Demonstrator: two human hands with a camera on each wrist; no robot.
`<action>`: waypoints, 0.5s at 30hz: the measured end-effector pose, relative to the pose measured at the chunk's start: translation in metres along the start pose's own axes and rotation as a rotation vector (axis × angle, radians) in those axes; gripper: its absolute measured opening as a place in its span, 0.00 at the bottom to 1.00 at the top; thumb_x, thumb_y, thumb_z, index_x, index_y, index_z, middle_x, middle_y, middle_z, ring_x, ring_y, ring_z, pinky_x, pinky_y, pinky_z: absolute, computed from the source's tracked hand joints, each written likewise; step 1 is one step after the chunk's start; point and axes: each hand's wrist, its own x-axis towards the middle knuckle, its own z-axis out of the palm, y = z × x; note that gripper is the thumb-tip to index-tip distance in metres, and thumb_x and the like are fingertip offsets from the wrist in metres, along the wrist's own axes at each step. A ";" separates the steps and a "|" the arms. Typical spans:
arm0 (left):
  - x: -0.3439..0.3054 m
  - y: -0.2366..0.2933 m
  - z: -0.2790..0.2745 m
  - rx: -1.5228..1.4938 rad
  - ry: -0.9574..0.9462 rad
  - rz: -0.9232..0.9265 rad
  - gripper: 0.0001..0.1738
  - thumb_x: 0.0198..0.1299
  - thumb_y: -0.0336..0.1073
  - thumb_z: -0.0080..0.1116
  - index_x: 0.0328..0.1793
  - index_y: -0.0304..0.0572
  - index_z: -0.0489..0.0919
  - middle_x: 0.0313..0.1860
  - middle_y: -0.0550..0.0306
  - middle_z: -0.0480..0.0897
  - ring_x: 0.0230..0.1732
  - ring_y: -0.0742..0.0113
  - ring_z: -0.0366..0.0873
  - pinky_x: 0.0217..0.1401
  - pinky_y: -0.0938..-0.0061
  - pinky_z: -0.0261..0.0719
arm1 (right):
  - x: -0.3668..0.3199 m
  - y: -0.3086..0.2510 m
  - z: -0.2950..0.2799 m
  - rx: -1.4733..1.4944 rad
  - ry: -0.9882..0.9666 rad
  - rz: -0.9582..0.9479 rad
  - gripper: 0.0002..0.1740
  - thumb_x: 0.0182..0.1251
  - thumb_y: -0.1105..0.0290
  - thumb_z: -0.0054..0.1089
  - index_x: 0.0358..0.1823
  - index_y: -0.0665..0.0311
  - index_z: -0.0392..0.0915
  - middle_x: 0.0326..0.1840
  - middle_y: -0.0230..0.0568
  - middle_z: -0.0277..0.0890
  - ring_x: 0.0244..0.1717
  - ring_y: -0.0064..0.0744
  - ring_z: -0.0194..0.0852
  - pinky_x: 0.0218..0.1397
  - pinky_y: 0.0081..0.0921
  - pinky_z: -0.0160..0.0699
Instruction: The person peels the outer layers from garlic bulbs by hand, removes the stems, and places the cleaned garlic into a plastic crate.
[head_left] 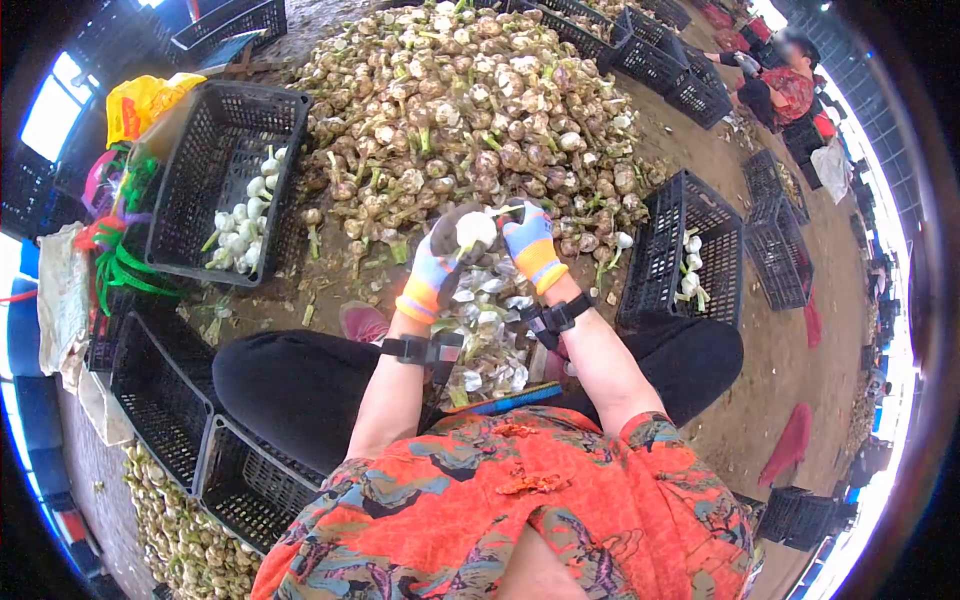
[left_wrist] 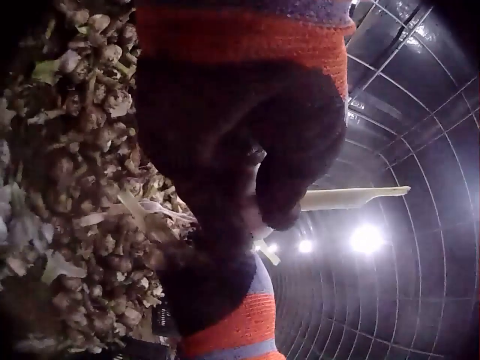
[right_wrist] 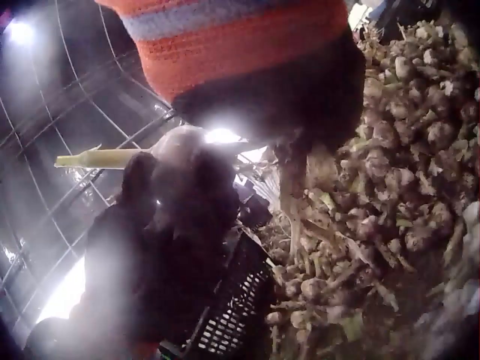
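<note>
A pale garlic bulb (head_left: 476,231) with a green-white stem (left_wrist: 352,198) is held in my left hand (head_left: 447,240), which wears a glove with a dark palm. Close on the bulb's other side, my gloved right hand (head_left: 528,232) pinches papery garlic skin (right_wrist: 294,196) that hangs down in strips. Seen from the right wrist, the bulb (right_wrist: 180,146) sits between the left hand's dark fingers (right_wrist: 137,178). Loose white peelings (head_left: 490,345) lie on the ground below both hands.
A large heap of unpeeled garlic (head_left: 470,110) rises in front. Black crates with white bulbs stand at left (head_left: 160,210) and right (head_left: 690,190). More crates (head_left: 150,390) sit beside my left knee. A blue-edged brush (head_left: 515,400) lies before me; another person (head_left: 785,90) sits far right.
</note>
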 end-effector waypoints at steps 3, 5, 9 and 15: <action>0.001 -0.007 -0.004 0.126 0.009 0.021 0.30 0.51 0.28 0.59 0.61 0.36 0.63 0.50 0.55 0.74 0.43 0.68 0.75 0.37 0.76 0.79 | 0.004 0.002 -0.001 0.164 0.036 0.053 0.13 0.46 0.78 0.52 0.36 0.70 0.76 0.30 0.43 0.78 0.32 0.31 0.76 0.38 0.25 0.73; -0.001 0.002 0.001 0.050 -0.082 -0.061 0.31 0.52 0.29 0.58 0.62 0.36 0.62 0.49 0.56 0.74 0.43 0.69 0.74 0.36 0.78 0.77 | 0.014 0.020 0.004 0.116 0.084 0.012 0.12 0.46 0.76 0.53 0.35 0.69 0.76 0.30 0.46 0.78 0.32 0.36 0.76 0.38 0.27 0.73; -0.003 0.013 -0.001 0.072 -0.157 -0.046 0.37 0.49 0.35 0.62 0.65 0.37 0.58 0.47 0.58 0.73 0.42 0.73 0.72 0.39 0.78 0.74 | 0.042 0.055 -0.013 0.088 -0.011 0.202 0.14 0.43 0.71 0.56 0.35 0.65 0.78 0.31 0.47 0.78 0.33 0.44 0.76 0.40 0.27 0.73; 0.005 0.005 -0.015 0.003 -0.168 -0.065 0.42 0.42 0.25 0.64 0.66 0.41 0.58 0.53 0.59 0.71 0.51 0.73 0.70 0.51 0.78 0.70 | 0.007 -0.021 -0.043 0.136 -0.393 -0.233 0.20 0.44 0.69 0.60 0.43 0.62 0.77 0.45 0.47 0.74 0.45 0.43 0.73 0.48 0.27 0.71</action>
